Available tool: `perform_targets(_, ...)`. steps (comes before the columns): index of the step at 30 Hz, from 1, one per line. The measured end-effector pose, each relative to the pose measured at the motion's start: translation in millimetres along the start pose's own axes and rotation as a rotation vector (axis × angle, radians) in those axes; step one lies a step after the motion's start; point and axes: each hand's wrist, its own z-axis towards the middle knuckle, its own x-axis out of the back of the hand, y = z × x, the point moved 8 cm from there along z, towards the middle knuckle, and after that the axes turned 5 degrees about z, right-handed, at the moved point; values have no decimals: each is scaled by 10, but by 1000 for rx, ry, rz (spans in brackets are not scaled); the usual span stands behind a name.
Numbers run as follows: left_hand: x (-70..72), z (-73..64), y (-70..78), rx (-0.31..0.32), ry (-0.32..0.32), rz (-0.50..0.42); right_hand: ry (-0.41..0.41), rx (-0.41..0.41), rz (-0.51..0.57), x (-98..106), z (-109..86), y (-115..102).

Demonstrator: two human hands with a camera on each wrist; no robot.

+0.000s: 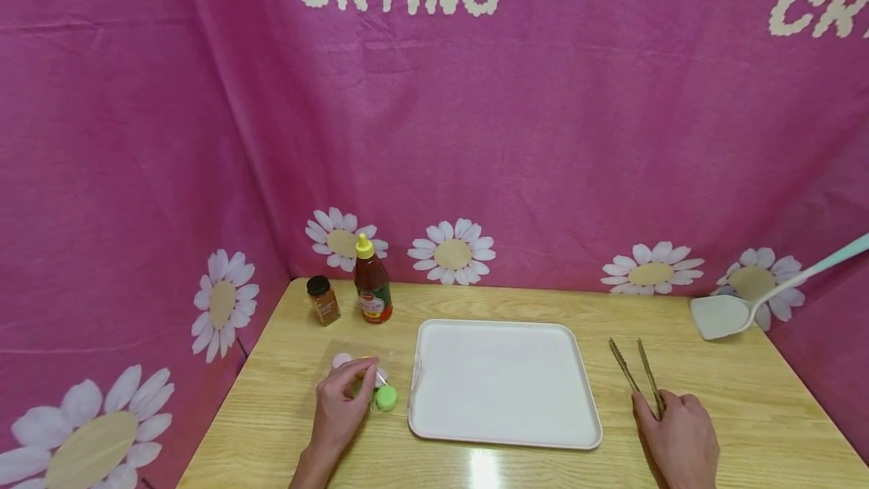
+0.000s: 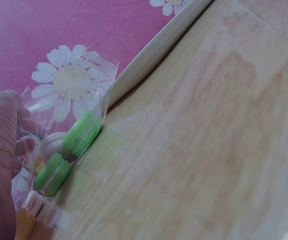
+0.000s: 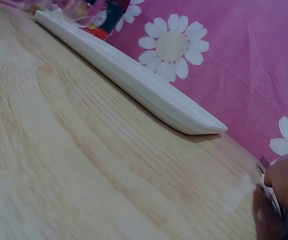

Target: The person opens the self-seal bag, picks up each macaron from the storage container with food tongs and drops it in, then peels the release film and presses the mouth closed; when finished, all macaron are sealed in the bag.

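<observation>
My left hand [image 1: 339,407] pinches a clear plastic bag [image 2: 100,70] at the left of the table. Macarons show through the film: a green macaron [image 1: 386,398] in the head view, two green ones and a pale one [image 2: 55,145] in the left wrist view. My fingers partly cover the bag's contents. On the right, my right hand [image 1: 682,440] grips metal tongs [image 1: 649,377] by the closed end, their arms spread apart and pointing away from me. Between both hands lies a white rectangular tray [image 1: 502,383] with nothing on it.
Behind the left hand stand a sauce bottle [image 1: 373,285] with a yellow tip and a small black-capped spice jar [image 1: 323,300]. A pale spatula [image 1: 721,316] with a mint handle lies at the far right. Pink floral cloth [image 1: 543,134] borders the wooden table [image 1: 516,302].
</observation>
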Motion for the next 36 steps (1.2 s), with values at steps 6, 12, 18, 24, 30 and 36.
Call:
perform_targets(6,-7,2,-1,-7,2,-9,27,7,14,1,-5,-5)
perform_targets(12,10,-5,-2,-11,0,-12,142,28,81,60,-43,-112)
perform_targets(18,1,-15,-13,3,-10,-7,339,302,351,160,-190,-649)
perform_targets(24,-8,-18,-18,8,-18,-16,233,453,594,-7,-460,-1380)
perform_targets(30,9,-19,-37,26,-20,11,0,524,782,-274,-772,-2150)
perform_targets(36,-10,-6,-49,33,-31,2,-307,453,803,-635,-994,-2688)
